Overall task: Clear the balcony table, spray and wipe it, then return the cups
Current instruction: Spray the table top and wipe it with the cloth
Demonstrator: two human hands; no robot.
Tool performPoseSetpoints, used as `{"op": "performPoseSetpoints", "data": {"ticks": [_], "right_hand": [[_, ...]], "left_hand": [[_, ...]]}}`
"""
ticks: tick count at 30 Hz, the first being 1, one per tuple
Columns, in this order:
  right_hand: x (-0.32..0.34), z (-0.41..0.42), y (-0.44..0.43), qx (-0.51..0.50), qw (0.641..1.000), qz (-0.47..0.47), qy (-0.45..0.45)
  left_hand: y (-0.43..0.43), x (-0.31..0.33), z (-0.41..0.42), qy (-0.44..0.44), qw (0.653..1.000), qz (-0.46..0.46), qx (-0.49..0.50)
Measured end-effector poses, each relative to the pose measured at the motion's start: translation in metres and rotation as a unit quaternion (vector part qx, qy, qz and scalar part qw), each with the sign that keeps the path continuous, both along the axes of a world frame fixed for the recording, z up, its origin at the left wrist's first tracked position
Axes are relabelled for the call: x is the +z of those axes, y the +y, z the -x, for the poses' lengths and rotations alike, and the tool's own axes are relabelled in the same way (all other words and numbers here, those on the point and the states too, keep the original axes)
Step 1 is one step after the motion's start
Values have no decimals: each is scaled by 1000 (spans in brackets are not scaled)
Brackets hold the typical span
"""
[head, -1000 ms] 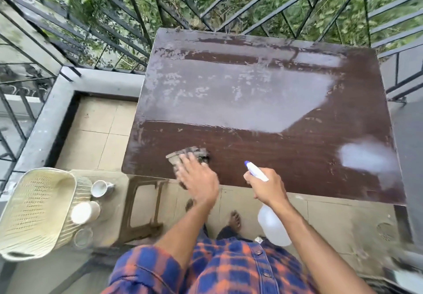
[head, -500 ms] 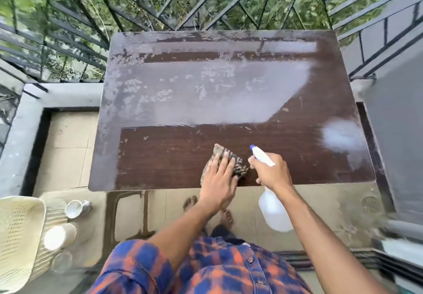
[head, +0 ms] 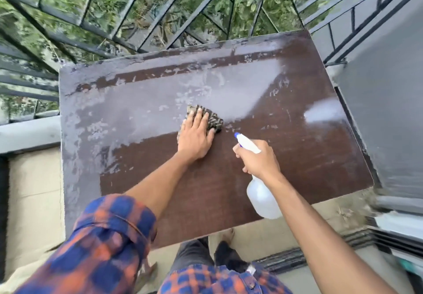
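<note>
Table top, dark brown and set against the balcony railing, carries no cups or anything else apart from the cloth and the person's hands, so the clearing step looks done. Much of its far and left part is filmed with a pale, patchy wet sheen, and a separate small pale patch sits near the right edge; the near strip towards the person shows plain dark wood, which I judge to be either already wiped or not yet sprayed, and the view does not settle which. Pressed flat on the middle of the surface is a dark patterned cloth, right at the border between the sheen and the dark wood, with the left hand spread open on top of it, fingers together and palm down. Just beside it, the right hand is wrapped around the neck of a translucent spray bottle, its blue-tipped nozzle pointing towards the cloth and its body hanging over the near edge. Wiping seems to be midway, with the sheen left to clear. No cups are in view, so their return is not yet done.
</note>
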State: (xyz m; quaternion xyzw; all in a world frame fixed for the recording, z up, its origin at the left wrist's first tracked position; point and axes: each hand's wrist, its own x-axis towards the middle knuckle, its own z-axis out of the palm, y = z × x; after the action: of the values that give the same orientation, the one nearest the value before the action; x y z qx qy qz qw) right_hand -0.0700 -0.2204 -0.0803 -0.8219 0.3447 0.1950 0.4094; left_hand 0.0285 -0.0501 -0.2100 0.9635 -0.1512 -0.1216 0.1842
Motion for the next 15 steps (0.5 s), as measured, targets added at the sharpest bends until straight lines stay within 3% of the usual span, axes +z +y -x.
{"op": "performPoseSetpoints", "data": {"ticks": [15], "right_hand": [[-7,-124,18,-26,1000,8,-15]], "left_hand": [[-24,3,-239,-25,999,-7,-44]]}}
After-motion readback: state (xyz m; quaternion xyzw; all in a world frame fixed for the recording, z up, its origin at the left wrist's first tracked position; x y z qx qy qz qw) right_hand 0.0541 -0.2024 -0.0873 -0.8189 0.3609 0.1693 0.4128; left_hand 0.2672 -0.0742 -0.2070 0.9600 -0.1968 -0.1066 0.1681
